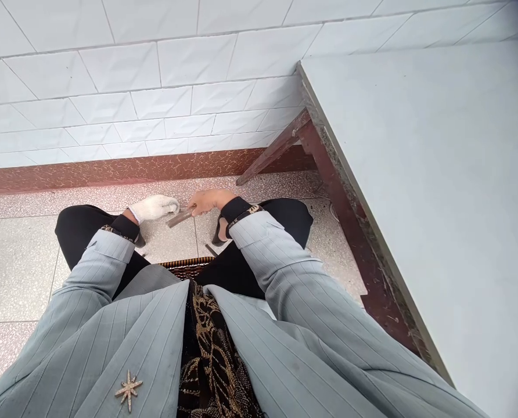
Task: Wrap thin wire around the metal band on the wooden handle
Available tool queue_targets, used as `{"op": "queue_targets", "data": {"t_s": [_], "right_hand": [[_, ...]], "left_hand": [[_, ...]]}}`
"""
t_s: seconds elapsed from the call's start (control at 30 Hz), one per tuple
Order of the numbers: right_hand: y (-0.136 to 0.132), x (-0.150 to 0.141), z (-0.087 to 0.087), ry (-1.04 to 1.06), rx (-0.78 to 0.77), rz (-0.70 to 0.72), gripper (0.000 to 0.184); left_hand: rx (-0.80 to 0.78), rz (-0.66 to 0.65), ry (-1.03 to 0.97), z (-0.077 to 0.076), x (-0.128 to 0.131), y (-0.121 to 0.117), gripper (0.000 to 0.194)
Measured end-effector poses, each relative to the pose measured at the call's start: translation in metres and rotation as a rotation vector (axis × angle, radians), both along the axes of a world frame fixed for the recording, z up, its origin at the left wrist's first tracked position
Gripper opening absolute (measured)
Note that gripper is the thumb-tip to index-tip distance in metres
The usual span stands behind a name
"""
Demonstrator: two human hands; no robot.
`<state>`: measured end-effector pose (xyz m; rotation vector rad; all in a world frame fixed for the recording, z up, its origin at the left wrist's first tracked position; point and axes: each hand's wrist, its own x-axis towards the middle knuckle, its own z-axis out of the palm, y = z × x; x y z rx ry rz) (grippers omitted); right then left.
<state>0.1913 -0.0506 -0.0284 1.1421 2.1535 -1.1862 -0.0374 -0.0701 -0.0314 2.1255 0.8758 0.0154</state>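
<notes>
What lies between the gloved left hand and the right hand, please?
In the head view, a flat strip juts there from the right hand, close to the left hand.

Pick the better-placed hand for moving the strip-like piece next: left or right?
Right, most likely: the bare right hand holds the strip-like piece by one end. The gloved left hand is close beside it, but whether it touches the piece is unclear.

Your head-worn camera looks forward and steeply down your own front. Your jacket (106,331) sits closest, filling the bottom; your left hand (153,208) and right hand (207,201) lie farther off, left of centre; the tiled wall (119,67) crosses the top beyond the floor (17,267), and the tabletop (437,186) spreads along the right side.
</notes>
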Motion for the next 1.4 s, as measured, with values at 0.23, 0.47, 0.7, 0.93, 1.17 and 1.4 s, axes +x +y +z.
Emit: {"op": "queue_targets", "data": {"t_s": [0.23,0.47,0.7,0.93,1.17,1.4], "right_hand": [[0.000,0.012,0.023,0.358,-0.360,0.055,0.030],[0.014,0.033,0.028,1.062,-0.124,-0.667,0.026],[0.023,0.022,0.012,0.776,0.122,-1.046,0.010],[0.019,0.018,0.008,0.096,0.554,-0.594,0.025],[0.007,0.003,0.003,-0.162,0.445,-0.085,0.029],[0.000,0.003,0.007,-0.029,0.000,0.050,0.028]], "left_hand": [[-0.146,0.084,-0.137,0.004,-0.004,0.000,0.040],[-0.215,0.247,-0.263,0.006,-0.002,-0.002,0.038],[-0.069,0.153,-0.191,0.013,0.006,-0.007,0.038],[-0.142,0.107,-0.127,0.007,0.008,-0.010,0.040],[-0.023,0.065,-0.065,0.006,-0.001,-0.001,0.041],[-0.018,0.084,-0.138,0.008,-0.010,0.008,0.039]]}}
